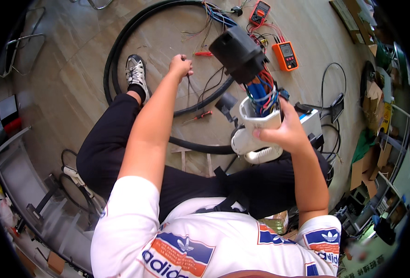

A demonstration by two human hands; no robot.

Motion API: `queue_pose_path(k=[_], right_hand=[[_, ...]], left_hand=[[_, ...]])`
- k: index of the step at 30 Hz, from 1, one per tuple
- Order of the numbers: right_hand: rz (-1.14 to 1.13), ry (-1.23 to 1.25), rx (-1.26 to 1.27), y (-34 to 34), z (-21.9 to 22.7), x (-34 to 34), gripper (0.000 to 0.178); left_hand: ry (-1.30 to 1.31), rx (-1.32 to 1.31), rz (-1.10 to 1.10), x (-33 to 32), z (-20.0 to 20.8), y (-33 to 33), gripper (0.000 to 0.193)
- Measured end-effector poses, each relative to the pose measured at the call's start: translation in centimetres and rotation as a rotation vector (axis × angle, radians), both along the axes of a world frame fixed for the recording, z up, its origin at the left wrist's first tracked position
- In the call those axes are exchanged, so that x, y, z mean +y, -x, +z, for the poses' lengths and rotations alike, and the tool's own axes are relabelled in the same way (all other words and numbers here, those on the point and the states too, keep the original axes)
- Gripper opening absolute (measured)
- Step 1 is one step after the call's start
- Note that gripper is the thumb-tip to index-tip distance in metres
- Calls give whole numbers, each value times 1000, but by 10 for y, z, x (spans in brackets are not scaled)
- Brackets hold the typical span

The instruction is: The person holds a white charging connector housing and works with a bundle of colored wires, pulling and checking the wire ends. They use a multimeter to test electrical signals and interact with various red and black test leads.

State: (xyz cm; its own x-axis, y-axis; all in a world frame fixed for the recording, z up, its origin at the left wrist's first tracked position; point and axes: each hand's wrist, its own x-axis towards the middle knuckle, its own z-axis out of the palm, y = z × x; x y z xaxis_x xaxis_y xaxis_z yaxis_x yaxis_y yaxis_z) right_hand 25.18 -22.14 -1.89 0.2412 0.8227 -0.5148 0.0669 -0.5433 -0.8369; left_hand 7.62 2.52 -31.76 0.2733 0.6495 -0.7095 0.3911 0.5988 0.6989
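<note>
In my right hand (288,129) is the white plastic housing (260,121) of a cable connector, the fingers wrapped round its side. Blue, red and white wires (262,95) rise out of its open top into a bulky black connector head (239,53), which stands apart from the housing and tilts. My left hand (182,66) is closed above the floor, left of the connector head; what its fingers hold, if anything, I cannot make out. Dark thin leads (204,95) run just below that hand. A red-handled screwdriver (200,116) lies on the floor between my arms.
A thick black cable (110,60) curves across the floor, ending in loose coloured wires (209,21). Two orange multimeters (285,56) lie at the far right with their leads. A red-handled tool (203,53) lies nearby. Cardboard boxes (372,162) and shelving line the right side.
</note>
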Motion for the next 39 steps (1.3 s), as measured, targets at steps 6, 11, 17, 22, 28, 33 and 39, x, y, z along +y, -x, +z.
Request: queue_pose_path(k=[6, 11, 17, 22, 28, 33, 39], right_hand=[[-84, 159, 104, -6, -23, -2, 76], [-116, 235, 106, -8, -33, 3, 75], [-168, 228, 129, -7, -29, 2, 74], [-120, 224, 144, -8, -32, -1, 77], [-30, 100, -7, -1, -29, -5, 73], [68, -15, -92, 5, -16, -13, 78], [229, -157, -126, 16, 1, -16, 73]], left_hand=[[13, 202, 44, 29, -146, 0, 32], [-222, 583, -274, 37, -171, 13, 31], [-360, 724, -471, 33, -130, -2, 37], [-376, 807, -582, 35, -106, 9, 44], [-120, 507, -541, 85, -40, 32, 51], [109, -104, -561, 49, 83, 40, 55], [336, -1055, -755, -58, 213, 46, 81]])
